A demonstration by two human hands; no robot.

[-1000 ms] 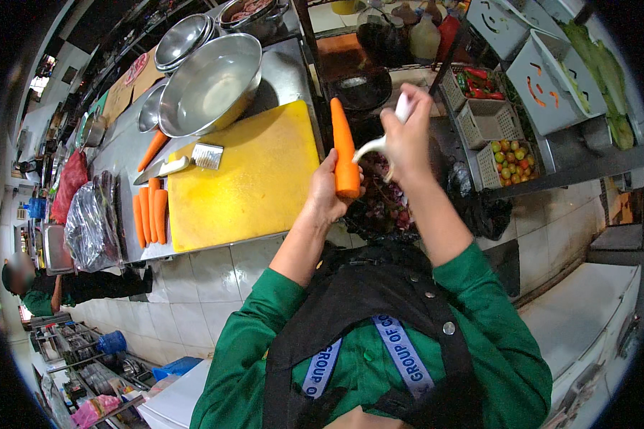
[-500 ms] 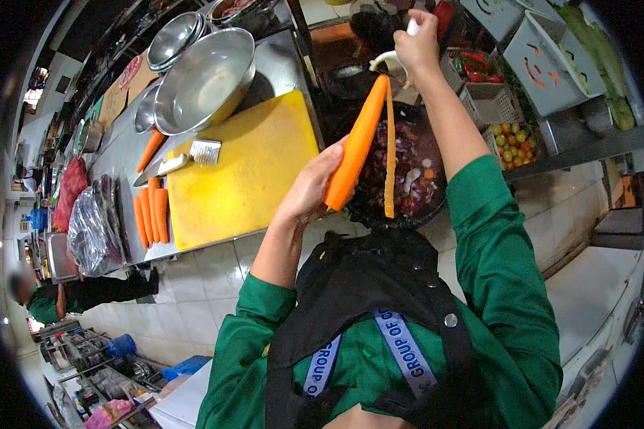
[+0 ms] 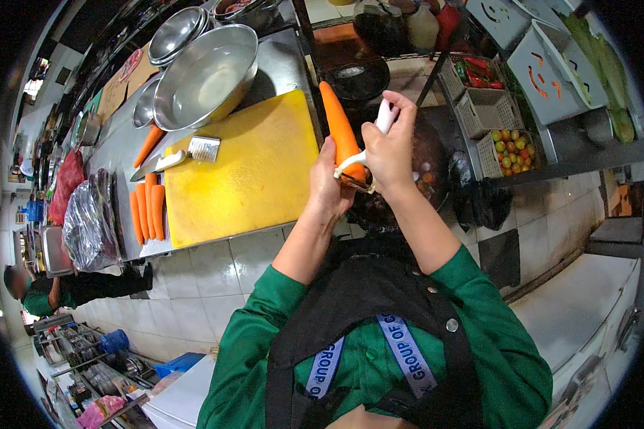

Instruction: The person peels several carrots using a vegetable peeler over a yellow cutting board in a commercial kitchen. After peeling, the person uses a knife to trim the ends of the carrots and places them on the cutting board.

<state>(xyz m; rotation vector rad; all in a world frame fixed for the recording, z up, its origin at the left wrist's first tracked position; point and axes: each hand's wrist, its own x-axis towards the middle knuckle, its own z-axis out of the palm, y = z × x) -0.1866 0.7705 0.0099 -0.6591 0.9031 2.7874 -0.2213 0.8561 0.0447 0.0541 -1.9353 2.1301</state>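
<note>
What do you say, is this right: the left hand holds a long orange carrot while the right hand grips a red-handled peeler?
Not quite: the head view shows a white-handled peeler, not a red-handled one. The left hand does hold the long orange carrot, with the right hand gripping the peeler.

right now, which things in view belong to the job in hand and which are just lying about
In use:
- carrot, in the left hand
- white peeler, in the right hand
- likely the row of carrots

Apparently just lying about:
- knife
- ridged metal cutter
- yellow board
- large metal bowl
- tomatoes
- peppers
</note>
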